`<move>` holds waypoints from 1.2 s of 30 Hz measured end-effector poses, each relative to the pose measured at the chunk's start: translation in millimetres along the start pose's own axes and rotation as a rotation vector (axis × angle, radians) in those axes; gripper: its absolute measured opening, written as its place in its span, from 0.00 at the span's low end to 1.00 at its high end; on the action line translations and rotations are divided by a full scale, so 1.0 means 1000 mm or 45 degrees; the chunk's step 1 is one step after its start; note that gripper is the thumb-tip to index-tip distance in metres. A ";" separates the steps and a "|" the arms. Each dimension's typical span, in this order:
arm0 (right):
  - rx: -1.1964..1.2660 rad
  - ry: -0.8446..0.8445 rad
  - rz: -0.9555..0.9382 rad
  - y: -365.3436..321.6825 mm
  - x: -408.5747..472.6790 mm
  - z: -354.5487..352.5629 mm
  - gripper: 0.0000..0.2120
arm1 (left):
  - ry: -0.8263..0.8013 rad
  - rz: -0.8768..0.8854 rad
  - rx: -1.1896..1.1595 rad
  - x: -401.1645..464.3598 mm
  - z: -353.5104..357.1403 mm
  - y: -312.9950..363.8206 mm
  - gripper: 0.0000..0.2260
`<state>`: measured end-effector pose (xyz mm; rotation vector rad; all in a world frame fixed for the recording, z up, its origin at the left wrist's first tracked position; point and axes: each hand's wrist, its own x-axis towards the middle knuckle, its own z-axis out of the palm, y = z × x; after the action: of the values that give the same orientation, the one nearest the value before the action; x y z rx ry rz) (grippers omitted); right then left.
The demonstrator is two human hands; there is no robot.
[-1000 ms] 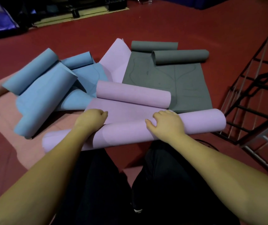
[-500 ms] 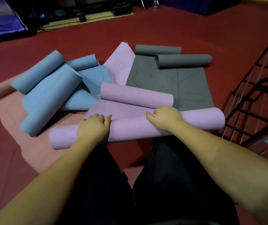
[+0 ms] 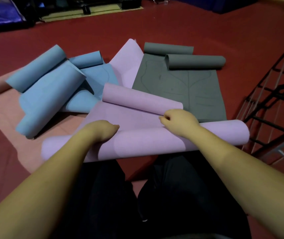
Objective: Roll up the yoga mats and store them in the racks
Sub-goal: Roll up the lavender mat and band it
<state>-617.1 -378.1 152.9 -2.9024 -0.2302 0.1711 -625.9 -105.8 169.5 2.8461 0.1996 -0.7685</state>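
The person is in the middle of rolling up the purple mat. This is the rolling step, and no mat is in the rack yet.

The purple mat lies on the red floor, just in front of the person's knees. Its near end is curled into a fat roll. The roll lies sideways, so its long way runs from left to right, with the right end a bit farther off. That right end comes near the rack. A second purple roll sits just behind it, with flat purple mat between the two.

The left hand rests on top of the near roll, with its fingers curled down over the far side. The right hand sits at the far edge of the same roll, its fingers bent and pressing there. I cannot tell how tight either hand holds.

I think the next move is to push the roll away from the body, so it eats up the flat part. Both hands need to push the same amount, or the roll will go crooked and one end will stick out.

The blue mats lie to the left of the purple mat, loose and half curled. The grey mat lies behind the purple mat, partly flat. A pink mat lies flat under the blue ones. These look like they need rolling too.
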 end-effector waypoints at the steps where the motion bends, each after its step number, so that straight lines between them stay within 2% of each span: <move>1: 0.008 0.132 -0.010 0.001 -0.002 0.002 0.20 | -0.029 0.009 -0.015 0.003 -0.002 0.001 0.27; 4: 0.031 0.312 -0.023 0.003 -0.014 0.014 0.20 | -0.062 0.030 -0.057 0.015 -0.003 0.000 0.24; 6: 0.016 0.389 -0.066 0.006 -0.025 0.027 0.22 | -0.038 0.014 -0.170 0.020 -0.005 0.000 0.16; 9: -0.102 0.397 -0.156 0.010 -0.039 0.046 0.28 | -0.056 -0.056 -0.391 0.020 -0.009 0.001 0.08; 13: -0.146 0.389 -0.121 0.010 -0.037 0.048 0.29 | -0.118 -0.045 -0.418 0.017 -0.014 0.003 0.10; 16: -0.170 0.411 -0.089 0.007 -0.032 0.047 0.28 | -0.167 -0.006 -0.251 0.019 -0.013 0.006 0.20; 18: -0.186 0.397 -0.075 0.005 -0.029 0.045 0.29 | -0.067 0.016 -0.156 0.018 -0.010 0.005 0.23; 22: -0.194 0.355 -0.071 0.001 -0.023 0.040 0.32 | 0.514 0.150 -0.025 0.005 0.000 -0.004 0.20; 25: -0.206 0.322 -0.068 0.001 -0.020 0.037 0.32 | 0.719 0.194 -0.046 -0.009 0.020 -0.006 0.20; 30: -0.189 0.175 -0.012 0.001 -0.008 0.027 0.26 | 0.752 0.209 0.226 -0.022 0.056 -0.013 0.26; 36: -0.150 -0.027 0.030 -0.007 0.002 0.014 0.29 | 0.686 0.130 0.209 -0.017 0.039 -0.005 0.34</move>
<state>-618.3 -367.8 140.4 -3.0228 -0.2170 0.1984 -660.8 -111.1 144.3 3.1266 0.0624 0.0182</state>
